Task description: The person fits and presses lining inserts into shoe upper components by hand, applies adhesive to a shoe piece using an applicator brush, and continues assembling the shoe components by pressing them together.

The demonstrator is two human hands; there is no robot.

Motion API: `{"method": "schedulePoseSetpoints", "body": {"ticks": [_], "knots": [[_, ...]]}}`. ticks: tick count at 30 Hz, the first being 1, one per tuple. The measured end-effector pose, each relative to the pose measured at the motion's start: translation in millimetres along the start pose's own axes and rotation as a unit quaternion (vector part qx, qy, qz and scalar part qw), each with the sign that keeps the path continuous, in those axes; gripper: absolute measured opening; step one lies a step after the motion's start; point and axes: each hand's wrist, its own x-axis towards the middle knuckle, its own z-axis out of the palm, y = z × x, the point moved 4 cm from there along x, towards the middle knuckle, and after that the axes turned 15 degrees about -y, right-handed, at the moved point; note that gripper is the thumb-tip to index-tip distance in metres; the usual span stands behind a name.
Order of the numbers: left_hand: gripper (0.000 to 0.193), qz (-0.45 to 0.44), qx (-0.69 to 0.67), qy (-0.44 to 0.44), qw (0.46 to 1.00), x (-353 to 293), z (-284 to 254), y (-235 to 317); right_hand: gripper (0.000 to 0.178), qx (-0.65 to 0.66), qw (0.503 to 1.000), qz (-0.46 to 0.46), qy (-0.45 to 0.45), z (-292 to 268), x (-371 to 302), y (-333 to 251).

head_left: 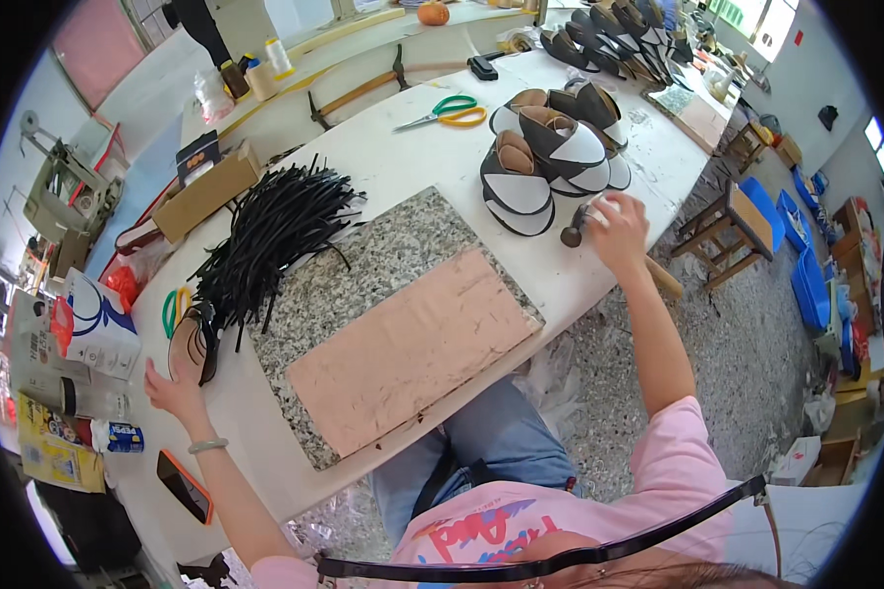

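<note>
At the table's left side my left hand (175, 393) is closed on the edge of a black shoe upper (206, 342) with a beige lining. That upper rests against a heap of thin black strips (280, 231). Over at the right edge, my right hand (616, 234) curls round a hammer (572, 235) near its head, and the wooden handle sticks out below the hand. Just beyond it stand several black and white shoe uppers (517, 187). Between my hands lies a speckled stone slab (388, 236) with a pinkish flat board (413, 348) on top.
Green and orange scissors (454, 113) lie at the back; another pair (175, 306) is near my left hand. An orange-edged phone (185, 488), a can (118, 437) and a cardboard box (206, 193) line the left. More black uppers (619, 39) fill the far end. A stool (737, 231) stands right.
</note>
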Motion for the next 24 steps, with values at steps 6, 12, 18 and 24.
{"method": "schedulePoseSetpoints", "body": {"ticks": [6, 12, 18, 24], "knots": [[0.049, 0.180, -0.305, -0.116, 0.928, -41.3, -39.2, 186.0, 0.068, 0.108, 0.984, -0.135, -0.053, 36.2, 69.7, -99.5], [0.045, 0.136, -0.526, -0.372, 0.753, -88.7, -50.0, 293.2, 0.081, 0.351, 0.930, -0.083, -0.072, 16.6, 74.5, -138.3], [0.037, -0.061, -0.694, -0.618, 0.366, -116.0, -20.7, 392.5, 0.073, 0.456, 0.870, -0.182, -0.049, -6.5, 27.9, -190.5], [0.024, -0.102, -0.781, -0.533, 0.311, -114.3, -19.2, 391.0, 0.056, 0.443, 0.862, -0.245, -0.012, -21.2, -0.5, -204.0]]}}
